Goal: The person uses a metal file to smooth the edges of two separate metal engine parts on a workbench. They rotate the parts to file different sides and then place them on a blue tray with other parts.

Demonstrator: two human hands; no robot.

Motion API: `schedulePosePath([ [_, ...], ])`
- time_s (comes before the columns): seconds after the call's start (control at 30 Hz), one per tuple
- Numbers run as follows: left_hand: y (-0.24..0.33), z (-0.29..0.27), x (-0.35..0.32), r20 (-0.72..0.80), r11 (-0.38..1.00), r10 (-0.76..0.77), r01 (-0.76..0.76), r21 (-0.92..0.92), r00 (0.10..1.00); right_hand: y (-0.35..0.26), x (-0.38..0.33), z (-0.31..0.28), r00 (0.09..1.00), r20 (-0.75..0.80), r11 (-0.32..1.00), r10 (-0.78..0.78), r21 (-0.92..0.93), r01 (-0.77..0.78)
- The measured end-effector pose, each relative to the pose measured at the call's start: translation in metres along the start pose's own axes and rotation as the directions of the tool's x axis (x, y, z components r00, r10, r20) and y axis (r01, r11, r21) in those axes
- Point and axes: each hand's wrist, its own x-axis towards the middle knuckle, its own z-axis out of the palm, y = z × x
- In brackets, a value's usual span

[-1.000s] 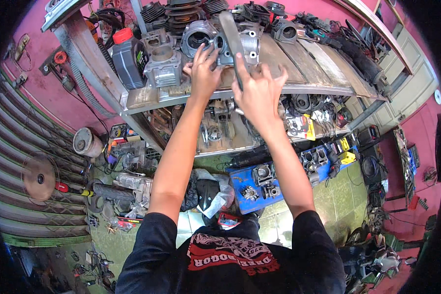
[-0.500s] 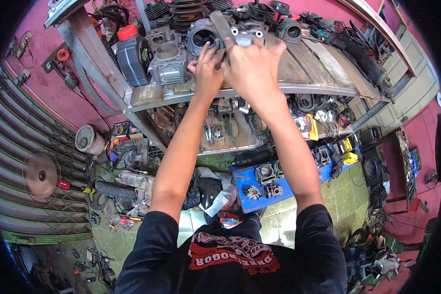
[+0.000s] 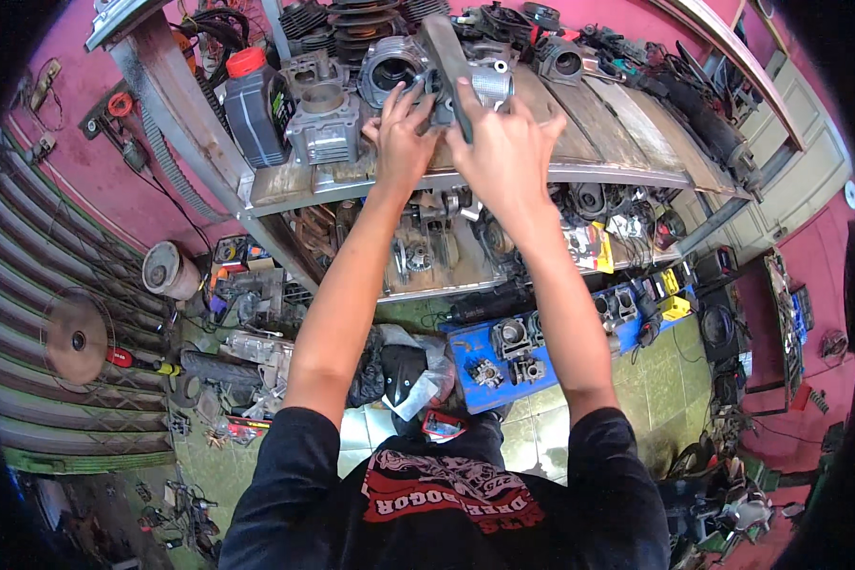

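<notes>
Hands are gripping: I am closing my left hand (image 3: 401,138) and right hand (image 3: 505,152), fingers curled, around the metal engine part (image 3: 465,81) at twelve o'clock on the shelf (image 3: 351,180), risking knocking the neighbouring cylinder (image 3: 325,122) off the crowded edge.

We see a grey metal engine casting (image 3: 480,85) with a long flat bar (image 3: 444,52) angled upward, resting on the upper wooden shelf (image 3: 579,142).
</notes>
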Motion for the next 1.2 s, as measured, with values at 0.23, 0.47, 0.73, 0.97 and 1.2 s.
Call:
schedulePosePath([
  [0.23,0.002,-0.001,0.001,0.086,0.997,-0.047,0.042,0.061,0.995,0.009,-0.098,0.052,0.992,-0.129,0.995,-0.017,0.095,0.030],
  [0.47,0.001,0.002,0.003,0.089,0.997,-0.071,0.074,-0.031,0.993,0.006,-0.076,0.064,0.975,-0.221,0.995,0.029,0.104,-0.006],
  [0.73,-0.008,0.003,-0.001,0.088,0.989,-0.074,0.061,0.137,0.993,0.005,-0.120,0.061,0.982,-0.186,0.985,-0.011,0.165,0.042],
  [0.97,-0.006,0.005,0.000,0.022,0.996,-0.024,0.022,0.090,0.999,0.013,-0.114,0.066,0.980,-0.197,0.990,0.019,0.138,0.008],
  [1.2,0.001,0.003,0.001,0.028,0.998,-0.045,0.044,0.037,0.999,0.020,-0.057,0.054,0.974,-0.211,0.994,0.076,0.087,-0.059],
])
